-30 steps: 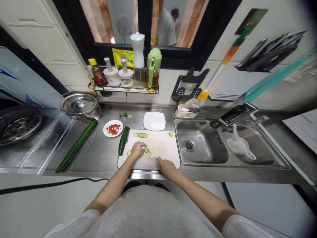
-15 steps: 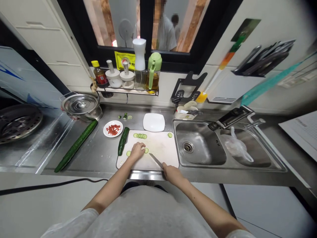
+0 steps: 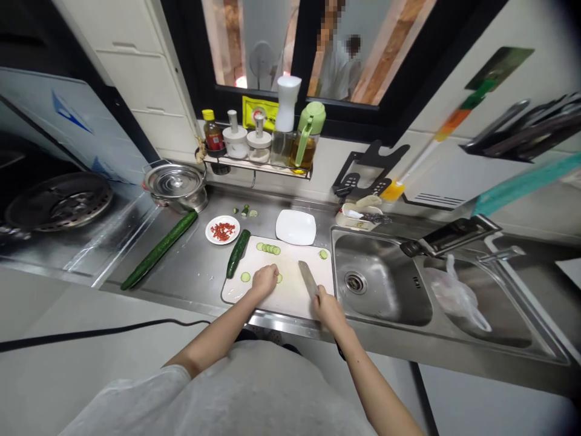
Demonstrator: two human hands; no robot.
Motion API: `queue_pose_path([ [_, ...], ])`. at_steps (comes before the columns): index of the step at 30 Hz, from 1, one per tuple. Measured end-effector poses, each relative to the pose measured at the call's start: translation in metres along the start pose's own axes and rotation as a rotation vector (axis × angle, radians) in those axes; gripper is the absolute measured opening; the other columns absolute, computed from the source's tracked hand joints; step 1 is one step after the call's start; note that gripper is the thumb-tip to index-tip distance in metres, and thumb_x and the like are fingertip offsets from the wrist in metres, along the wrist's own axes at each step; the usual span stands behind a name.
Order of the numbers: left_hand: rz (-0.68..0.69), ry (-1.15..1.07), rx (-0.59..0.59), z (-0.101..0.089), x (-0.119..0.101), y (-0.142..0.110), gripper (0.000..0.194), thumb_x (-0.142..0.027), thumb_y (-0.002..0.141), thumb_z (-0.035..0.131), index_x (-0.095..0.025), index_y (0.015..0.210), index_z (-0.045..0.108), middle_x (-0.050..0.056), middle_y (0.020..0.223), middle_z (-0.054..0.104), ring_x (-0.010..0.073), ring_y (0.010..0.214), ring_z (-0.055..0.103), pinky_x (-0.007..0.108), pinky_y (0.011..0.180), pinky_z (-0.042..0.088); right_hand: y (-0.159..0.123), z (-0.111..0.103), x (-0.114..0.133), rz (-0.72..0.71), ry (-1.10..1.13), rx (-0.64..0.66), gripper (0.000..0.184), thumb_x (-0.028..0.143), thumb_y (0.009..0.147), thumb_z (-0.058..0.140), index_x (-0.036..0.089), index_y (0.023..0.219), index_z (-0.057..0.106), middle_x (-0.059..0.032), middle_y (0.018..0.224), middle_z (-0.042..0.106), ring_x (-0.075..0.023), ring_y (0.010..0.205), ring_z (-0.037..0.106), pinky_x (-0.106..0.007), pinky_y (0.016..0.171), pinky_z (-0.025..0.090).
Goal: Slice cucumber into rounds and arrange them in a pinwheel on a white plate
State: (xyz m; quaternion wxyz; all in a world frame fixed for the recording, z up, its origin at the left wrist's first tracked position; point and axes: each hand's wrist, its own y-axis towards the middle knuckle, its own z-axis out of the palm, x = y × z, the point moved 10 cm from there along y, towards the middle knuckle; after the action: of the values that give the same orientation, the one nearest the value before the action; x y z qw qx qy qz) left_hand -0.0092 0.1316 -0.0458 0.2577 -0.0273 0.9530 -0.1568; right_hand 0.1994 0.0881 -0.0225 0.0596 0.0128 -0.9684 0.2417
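Note:
My right hand (image 3: 327,307) grips a kitchen knife (image 3: 308,278), its blade tilted above the right half of the white cutting board (image 3: 290,303). Over the board's middle, my left hand (image 3: 265,280) has its fingers curled in; whatever they hold is hidden. A cucumber slice (image 3: 279,278) shows right beside those fingers. Another slice (image 3: 246,277) lies left of the hand. Behind it is an overlapping row of cucumber slices (image 3: 270,249), and one more piece (image 3: 323,254) sits at the far right corner. A cut length of cucumber (image 3: 238,254) rests along the board's left edge.
A whole cucumber (image 3: 158,251), a plate of chopped red pieces (image 3: 209,232) and a white dish (image 3: 296,226) are on the steel counter. The sink (image 3: 385,290) is to the right. A lidded pot (image 3: 181,197) stands back left, below a condiment rack (image 3: 258,166).
The camera view has shifted. My right hand has raised the knife and moved it right, away from my left hand. My left hand's fingers have curled in more tightly.

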Motion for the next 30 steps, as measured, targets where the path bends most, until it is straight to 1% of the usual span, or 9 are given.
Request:
queue_pose_path([
  [2,-0.026,0.008,-0.030,-0.003,0.001,-0.003,0.018,-0.022,0.085,0.049,-0.023,0.099,0.059,0.005,0.100,0.064,0.0199,0.096,0.057,0.031,0.082,0.040,0.001,0.002,0.003,-0.009,-0.020,0.006,0.022,0.025,0.096,0.031,0.017,0.113,0.043,-0.0121,0.096,0.067,-0.0202,0.088,0.063,-0.026,0.066,0.033],
  [5,-0.064,0.059,-0.051,-0.002,0.001,-0.005,0.025,-0.033,0.081,0.058,-0.020,0.102,0.060,0.010,0.109,0.060,0.0253,0.105,0.054,0.036,0.088,0.038,0.003,0.005,0.006,-0.013,-0.049,0.018,0.023,0.026,0.096,0.030,0.017,0.112,0.045,-0.0118,0.095,0.067,-0.0208,0.088,0.064,-0.027,0.067,0.034],
  [9,-0.067,0.050,-0.011,0.006,-0.003,-0.003,0.017,-0.023,0.080,0.056,-0.020,0.096,0.061,0.009,0.109,0.060,0.0250,0.107,0.053,0.037,0.090,0.037,0.005,0.006,0.010,-0.022,-0.071,0.025,0.025,0.026,0.096,0.029,0.018,0.112,0.045,-0.0122,0.094,0.067,-0.0215,0.087,0.064,-0.028,0.066,0.036],
  [13,-0.068,0.003,0.012,0.009,-0.006,-0.002,0.019,-0.013,0.081,0.049,-0.022,0.095,0.059,0.006,0.102,0.064,0.0224,0.102,0.057,0.037,0.089,0.035,0.006,0.006,0.013,-0.024,-0.087,0.030,0.025,0.025,0.095,0.029,0.018,0.112,0.045,-0.0119,0.093,0.067,-0.0221,0.085,0.065,-0.028,0.064,0.036],
  [17,-0.068,-0.065,0.007,-0.001,-0.002,-0.010,0.018,-0.014,0.082,0.048,-0.023,0.093,0.058,0.002,0.095,0.068,0.0199,0.094,0.061,0.035,0.087,0.035,0.006,0.007,0.012,-0.022,-0.091,0.029,0.024,0.026,0.095,0.029,0.018,0.112,0.045,-0.0116,0.093,0.067,-0.0209,0.084,0.064,-0.027,0.064,0.036],
  [20,-0.105,-0.115,-0.059,-0.021,0.017,-0.020,0.017,-0.018,0.083,0.047,-0.024,0.093,0.059,0.000,0.091,0.070,0.0185,0.090,0.062,0.033,0.084,0.035,0.006,0.008,0.011,-0.016,-0.095,0.029,0.024,0.027,0.096,0.030,0.018,0.112,0.045,-0.0117,0.093,0.067,-0.0201,0.085,0.064,-0.027,0.064,0.036],
  [24,-0.224,-0.134,-0.186,-0.048,0.062,-0.034,0.017,-0.021,0.085,0.047,-0.026,0.094,0.059,-0.001,0.089,0.071,0.0182,0.089,0.062,0.031,0.081,0.035,0.007,0.007,0.012,-0.017,-0.094,0.029,0.024,0.026,0.095,0.030,0.018,0.112,0.046,-0.0120,0.092,0.067,-0.0209,0.084,0.064,-0.027,0.064,0.036],
  [27,-0.297,-0.110,-0.239,-0.057,0.087,-0.041,0.016,-0.021,0.085,0.047,-0.027,0.093,0.060,-0.001,0.088,0.071,0.0184,0.089,0.061,0.032,0.082,0.034,0.007,0.006,0.014,-0.030,-0.094,0.026,0.024,0.025,0.095,0.030,0.018,0.111,0.046,-0.0117,0.091,0.067,-0.0213,0.083,0.064,-0.028,0.064,0.036],
  [30,-0.330,-0.072,-0.262,-0.058,0.097,-0.045,0.015,-0.021,0.086,0.047,-0.026,0.093,0.060,0.000,0.090,0.071,0.0185,0.089,0.061,0.032,0.082,0.033,0.008,0.007,0.014,-0.035,-0.091,0.029,0.024,0.025,0.095,0.030,0.018,0.111,0.046,-0.0119,0.092,0.068,-0.0213,0.083,0.065,-0.028,0.064,0.036],
])
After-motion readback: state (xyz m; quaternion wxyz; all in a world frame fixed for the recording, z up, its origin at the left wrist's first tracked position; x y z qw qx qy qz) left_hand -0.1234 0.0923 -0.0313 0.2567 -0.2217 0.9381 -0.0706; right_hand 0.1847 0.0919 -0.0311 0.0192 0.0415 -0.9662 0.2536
